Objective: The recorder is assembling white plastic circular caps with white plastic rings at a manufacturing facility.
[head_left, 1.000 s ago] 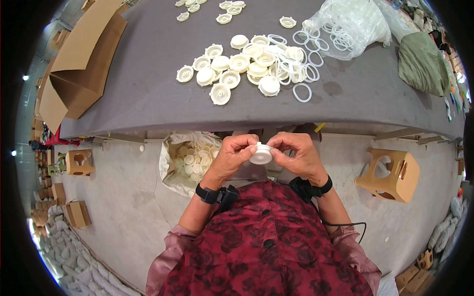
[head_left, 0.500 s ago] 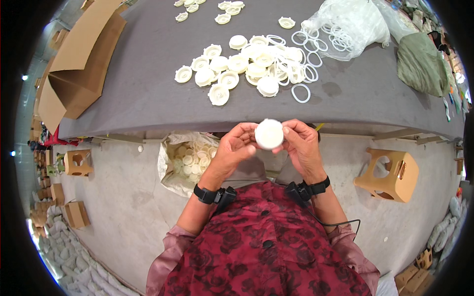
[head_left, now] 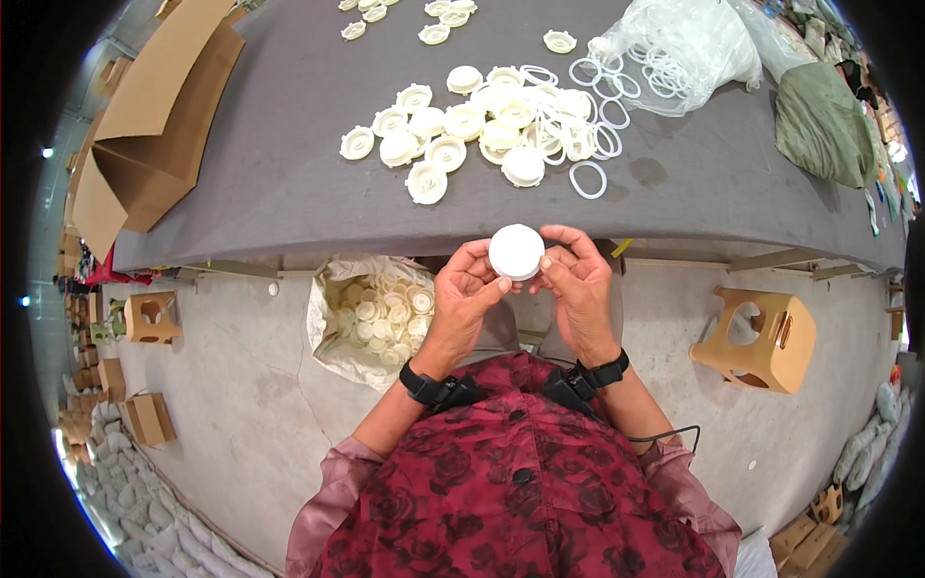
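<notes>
A round white plastic cap (head_left: 516, 252) is held between my two hands, just off the table's near edge, its smooth face toward me. My left hand (head_left: 467, 294) grips its left side with thumb and fingers. On the lower right side, my right hand (head_left: 581, 286) pinches it, the index finger raised a little. Beyond my hands, a heap of cream-white caps (head_left: 464, 122) lies on the grey-covered table (head_left: 289, 125). White sealing rings (head_left: 588, 180) mix with the caps at the heap's right side. More rings spill from a clear plastic bag (head_left: 708, 48).
Below the table's edge, left of my legs, an open sack (head_left: 332, 342) holds many caps. A cardboard box (head_left: 164, 125) stands on the table's left. Brown plastic stools (head_left: 761, 339) stand on the floor at both sides. A green cloth bundle (head_left: 824, 125) lies at the table's right.
The cap has moved slightly left and up, and its smooth face now shows more squarely. My right hand has shifted left, closer to my left hand.
</notes>
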`<state>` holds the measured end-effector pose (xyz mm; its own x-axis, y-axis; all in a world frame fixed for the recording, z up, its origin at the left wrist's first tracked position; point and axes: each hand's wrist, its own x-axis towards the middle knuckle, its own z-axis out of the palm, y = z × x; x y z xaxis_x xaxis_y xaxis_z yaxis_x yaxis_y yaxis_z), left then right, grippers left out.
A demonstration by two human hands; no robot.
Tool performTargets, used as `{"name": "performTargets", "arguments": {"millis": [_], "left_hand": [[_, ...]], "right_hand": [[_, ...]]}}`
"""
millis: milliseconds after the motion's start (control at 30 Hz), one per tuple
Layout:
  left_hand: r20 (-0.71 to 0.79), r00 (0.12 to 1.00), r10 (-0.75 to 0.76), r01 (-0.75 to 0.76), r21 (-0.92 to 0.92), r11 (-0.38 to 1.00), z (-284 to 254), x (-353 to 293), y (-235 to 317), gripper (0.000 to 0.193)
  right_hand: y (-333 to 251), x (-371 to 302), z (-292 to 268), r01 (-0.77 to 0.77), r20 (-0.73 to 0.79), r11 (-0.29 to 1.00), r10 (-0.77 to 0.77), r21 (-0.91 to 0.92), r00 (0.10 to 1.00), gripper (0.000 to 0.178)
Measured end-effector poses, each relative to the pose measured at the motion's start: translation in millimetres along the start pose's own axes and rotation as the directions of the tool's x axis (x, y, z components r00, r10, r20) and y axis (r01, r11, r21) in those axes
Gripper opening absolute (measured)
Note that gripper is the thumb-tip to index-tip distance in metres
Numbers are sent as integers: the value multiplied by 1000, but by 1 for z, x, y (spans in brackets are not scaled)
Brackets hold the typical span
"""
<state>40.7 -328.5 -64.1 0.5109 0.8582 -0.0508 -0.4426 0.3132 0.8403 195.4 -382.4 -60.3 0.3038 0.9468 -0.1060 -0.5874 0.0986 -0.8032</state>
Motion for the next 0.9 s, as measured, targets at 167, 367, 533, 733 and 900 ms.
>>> {"name": "performTargets", "arguments": {"millis": [167,367,533,733,900], "left_hand": [[18,1000,-20,20,-13,1000,-7,-2,-3,41],[38,999,-17,14,57,998,-15,-3,3,39],[108,994,-28,2,233,973,-29,-7,7,37],[159,986,-46,-18,377,926,-32,-6,22,31],[312,947,-74,-67,418,906,-35,2,32,18]], "right_hand": [[-9,1,0,74,52,976,-64,-207,997,27],[-15,0,-2,108,106,956,-81,-273,991,25],[-18,-1,0,88,125,960,-57,-266,991,20],[-22,1,-11,14,275,938,87,-346,957,17],[-24,1,-8,102,357,865,93,-492,929,17]]}}
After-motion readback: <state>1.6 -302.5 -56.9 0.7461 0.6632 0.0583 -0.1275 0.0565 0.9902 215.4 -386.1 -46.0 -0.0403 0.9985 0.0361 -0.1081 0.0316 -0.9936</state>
